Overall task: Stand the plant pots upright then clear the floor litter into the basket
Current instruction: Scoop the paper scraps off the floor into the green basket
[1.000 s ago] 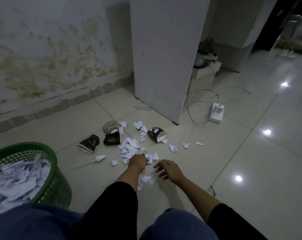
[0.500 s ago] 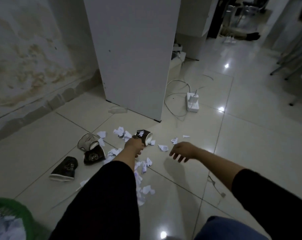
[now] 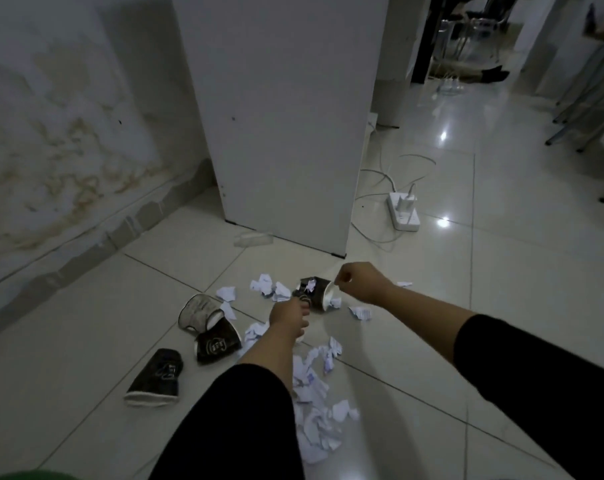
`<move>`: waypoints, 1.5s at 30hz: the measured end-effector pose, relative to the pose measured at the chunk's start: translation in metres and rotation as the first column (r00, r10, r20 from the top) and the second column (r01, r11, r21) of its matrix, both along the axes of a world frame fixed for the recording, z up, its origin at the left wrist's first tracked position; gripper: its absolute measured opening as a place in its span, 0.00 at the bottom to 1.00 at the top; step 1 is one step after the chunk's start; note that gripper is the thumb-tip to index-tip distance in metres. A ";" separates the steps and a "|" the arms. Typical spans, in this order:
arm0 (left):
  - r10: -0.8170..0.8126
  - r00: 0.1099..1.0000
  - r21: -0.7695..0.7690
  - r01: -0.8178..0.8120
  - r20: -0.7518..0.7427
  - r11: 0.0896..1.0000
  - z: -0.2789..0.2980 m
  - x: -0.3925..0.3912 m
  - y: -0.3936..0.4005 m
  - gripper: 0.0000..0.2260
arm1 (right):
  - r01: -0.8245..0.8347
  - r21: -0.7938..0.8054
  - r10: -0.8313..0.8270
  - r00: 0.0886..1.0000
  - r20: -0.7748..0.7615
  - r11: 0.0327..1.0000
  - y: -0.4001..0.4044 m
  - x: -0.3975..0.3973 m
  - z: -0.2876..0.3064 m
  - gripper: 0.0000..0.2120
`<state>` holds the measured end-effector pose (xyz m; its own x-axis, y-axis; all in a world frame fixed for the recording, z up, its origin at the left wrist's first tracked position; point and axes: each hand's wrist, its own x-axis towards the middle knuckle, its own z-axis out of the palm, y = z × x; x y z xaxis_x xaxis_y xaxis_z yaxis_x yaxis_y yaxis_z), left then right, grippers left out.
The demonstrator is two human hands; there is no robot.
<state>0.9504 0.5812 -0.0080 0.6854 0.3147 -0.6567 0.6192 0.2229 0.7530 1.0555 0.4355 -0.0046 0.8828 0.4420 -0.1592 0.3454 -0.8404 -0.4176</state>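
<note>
Four cup-like pots lie on their sides on the tiled floor. The far dark pot (image 3: 315,293) has paper scraps on it and inside its mouth. My right hand (image 3: 357,282) pinches its white rim. My left hand (image 3: 288,315) reaches its closed end with curled fingers and appears to grip it. To the left lie a pale pot (image 3: 198,311), a dark pot (image 3: 217,344) touching it, and another dark pot (image 3: 155,377) nearer me. Torn white paper scraps (image 3: 314,410) are strewn around and below my arms. Only a sliver of the green basket (image 3: 34,475) shows at the bottom left edge.
A tall white cabinet panel (image 3: 283,133) stands just behind the pots. A white power strip (image 3: 402,211) with loose cables lies to its right. A clear plastic piece (image 3: 252,239) lies at the cabinet's foot. The stained wall (image 3: 68,150) runs along the left; chair legs (image 3: 584,109) are far right.
I have leaned forward, so the basket has slid almost out of view. My left hand moved from the scrap pile to the far dark pot, and my right hand came onto its rim.
</note>
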 end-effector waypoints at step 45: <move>0.262 0.963 0.049 -0.265 0.058 0.963 -0.084 0.033 0.043 0.11 | 0.310 0.084 -0.321 0.912 0.256 0.947 0.012 0.059 -0.077 0.32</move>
